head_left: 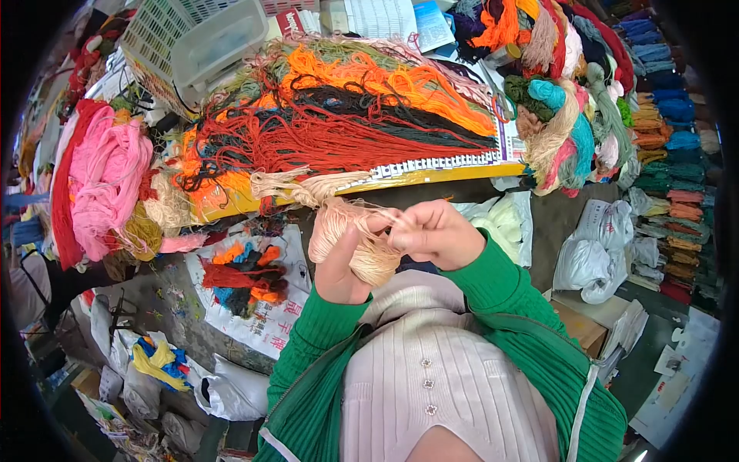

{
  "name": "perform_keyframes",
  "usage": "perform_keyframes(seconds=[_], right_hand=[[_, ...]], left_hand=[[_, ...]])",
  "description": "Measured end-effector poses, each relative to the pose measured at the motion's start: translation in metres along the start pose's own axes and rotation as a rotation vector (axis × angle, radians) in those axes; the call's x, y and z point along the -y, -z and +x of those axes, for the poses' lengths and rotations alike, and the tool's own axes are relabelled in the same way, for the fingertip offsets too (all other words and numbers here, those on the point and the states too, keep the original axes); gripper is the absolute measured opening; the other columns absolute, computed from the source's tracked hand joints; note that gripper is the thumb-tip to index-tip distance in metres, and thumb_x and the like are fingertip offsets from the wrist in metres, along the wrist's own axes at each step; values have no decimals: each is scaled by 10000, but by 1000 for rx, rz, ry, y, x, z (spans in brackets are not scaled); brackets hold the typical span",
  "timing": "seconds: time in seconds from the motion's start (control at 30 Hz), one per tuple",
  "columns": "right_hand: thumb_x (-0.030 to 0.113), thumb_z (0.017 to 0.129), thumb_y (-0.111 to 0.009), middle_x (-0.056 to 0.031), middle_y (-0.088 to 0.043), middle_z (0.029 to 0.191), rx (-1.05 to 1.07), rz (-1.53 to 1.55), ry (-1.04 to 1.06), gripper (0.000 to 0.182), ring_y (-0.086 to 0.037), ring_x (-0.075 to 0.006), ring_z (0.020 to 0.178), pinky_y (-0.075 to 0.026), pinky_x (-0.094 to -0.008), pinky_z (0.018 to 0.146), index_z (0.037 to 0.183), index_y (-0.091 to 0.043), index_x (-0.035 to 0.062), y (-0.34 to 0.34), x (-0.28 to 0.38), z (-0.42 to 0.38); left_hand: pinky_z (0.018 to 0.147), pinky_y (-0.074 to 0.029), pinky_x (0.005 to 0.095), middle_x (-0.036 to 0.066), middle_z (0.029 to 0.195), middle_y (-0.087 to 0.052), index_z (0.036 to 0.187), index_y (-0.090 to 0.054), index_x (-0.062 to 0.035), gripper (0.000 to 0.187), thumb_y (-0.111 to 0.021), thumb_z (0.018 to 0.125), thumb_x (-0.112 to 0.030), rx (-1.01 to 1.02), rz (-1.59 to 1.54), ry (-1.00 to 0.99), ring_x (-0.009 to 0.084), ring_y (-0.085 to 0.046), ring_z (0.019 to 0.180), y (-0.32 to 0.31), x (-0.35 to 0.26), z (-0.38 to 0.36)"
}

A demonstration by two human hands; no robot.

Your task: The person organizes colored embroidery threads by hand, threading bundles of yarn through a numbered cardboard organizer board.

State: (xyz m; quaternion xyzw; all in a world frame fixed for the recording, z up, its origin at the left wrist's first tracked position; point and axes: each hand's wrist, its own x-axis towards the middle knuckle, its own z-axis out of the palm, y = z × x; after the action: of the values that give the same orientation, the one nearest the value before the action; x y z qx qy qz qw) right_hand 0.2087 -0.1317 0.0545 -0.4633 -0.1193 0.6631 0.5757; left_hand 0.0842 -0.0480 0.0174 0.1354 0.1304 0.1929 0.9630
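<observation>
A pale peach skein of yarn [356,239] hangs in front of my chest, near the yellow table edge [431,175]. My left hand [342,258] is wrapped round it, thumb up. Close beside it on the right, my right hand [435,233] is pinched on thin strands drawn from the skein. Cream twisted yarn [308,187] lies over the table edge just above the skein. Long red strands [308,138], with black and orange strands [431,92] behind them, are spread across the table.
Pink skeins [108,181] hang at the table's left end, mixed skeins [570,115] at its right. A plastic basket [158,50] stands at the back left. Below lie yarn bundles on a white sheet [269,327] and white bags [593,258].
</observation>
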Motion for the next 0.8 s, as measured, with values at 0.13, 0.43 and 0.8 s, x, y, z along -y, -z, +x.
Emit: perform_keyframes(seconds=[0.13, 0.43, 0.8], right_hand=[[159, 772, -489, 84, -410, 559, -59, 131, -18, 193, -255, 19, 426, -160, -145, 370, 902, -542, 27, -7, 4, 0], [57, 731, -506, 43, -444, 532, -112, 67, 59, 170, -316, -5, 428, -220, -154, 386, 871, -548, -31, -14, 3, 4], [36, 716, -502, 9, -439, 502, -50, 95, 49, 102, -261, -26, 357, -180, -175, 352, 764, -550, -40, -6, 3, 5]], left_hand=[[828, -353, 349, 165, 1100, -398, 1099, -353, 66, 395, -358, 807, -200, 22, 67, -83, 227, -403, 1014, -6, 3, 0], [847, -329, 335, 154, 1084, -416, 1113, -353, 55, 405, -397, 793, -190, -30, -50, -5, 217, -423, 992, -12, 0, -2], [794, -375, 331, 106, 940, -506, 970, -460, 14, 233, -448, 769, -104, -211, 58, -22, 191, -490, 877, -8, 1, 1]])
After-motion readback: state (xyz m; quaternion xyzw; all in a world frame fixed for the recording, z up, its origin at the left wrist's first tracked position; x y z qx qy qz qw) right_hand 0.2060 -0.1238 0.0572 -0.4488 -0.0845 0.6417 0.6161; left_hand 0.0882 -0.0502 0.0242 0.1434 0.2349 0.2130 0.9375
